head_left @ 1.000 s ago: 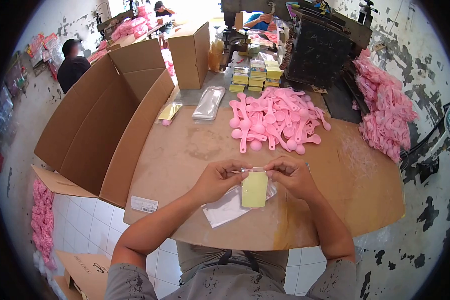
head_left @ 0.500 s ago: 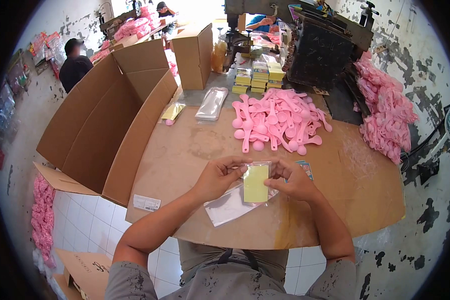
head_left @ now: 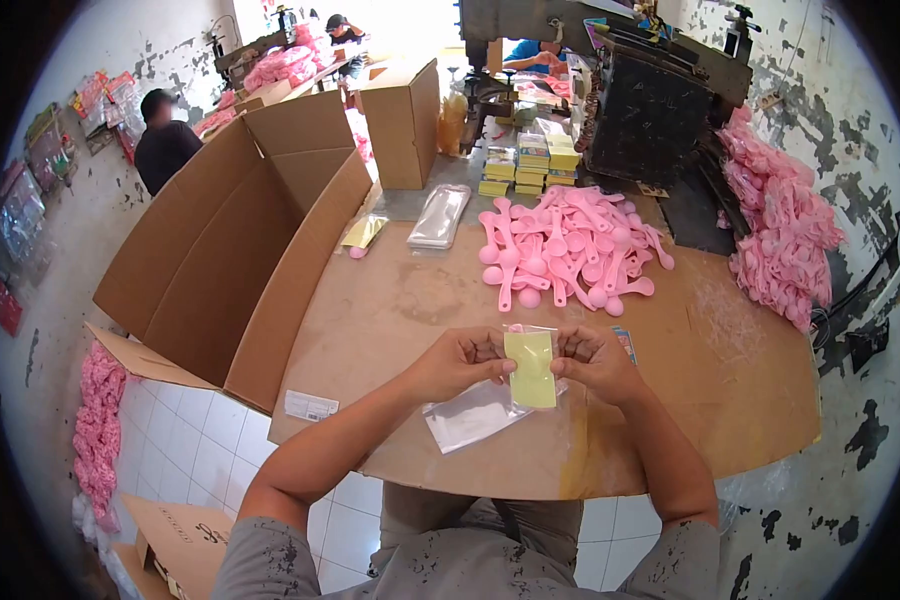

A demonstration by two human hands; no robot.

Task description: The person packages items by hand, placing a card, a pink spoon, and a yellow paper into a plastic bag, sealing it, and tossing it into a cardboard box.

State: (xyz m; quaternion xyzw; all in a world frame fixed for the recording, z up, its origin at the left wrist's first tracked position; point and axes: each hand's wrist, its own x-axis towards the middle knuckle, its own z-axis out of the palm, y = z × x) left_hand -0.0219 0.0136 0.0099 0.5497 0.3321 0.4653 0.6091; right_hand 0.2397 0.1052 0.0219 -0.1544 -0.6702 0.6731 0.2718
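Note:
Between my hands is a pale yellow card [head_left: 532, 370] that looks to be in a clear plastic sleeve, with a bit of pink at its top edge. My left hand [head_left: 465, 362] is closed on its left side, thumb in front. Along the right side, my right hand [head_left: 598, 366] pinches it the same way. Beneath it on the cardboard lie several clear plastic sleeves [head_left: 475, 417]. Printed cards [head_left: 625, 343] show partly behind my right hand. Farther up is a heap of pink plastic spoons [head_left: 575, 245].
At left stands a large open carton [head_left: 195, 270]. Behind are stacked sleeves [head_left: 439, 215], a bagged card with a pink spoon [head_left: 363, 235] and card stacks [head_left: 530, 160]. A dark machine [head_left: 642, 110] stands at the back; pink bundled plastic [head_left: 785, 230] hangs right. Other people are farther back.
My left fingers have come down from the sleeve's top edge to its left side. My right hand has shifted slightly on the right side. The whole view has moved a little.

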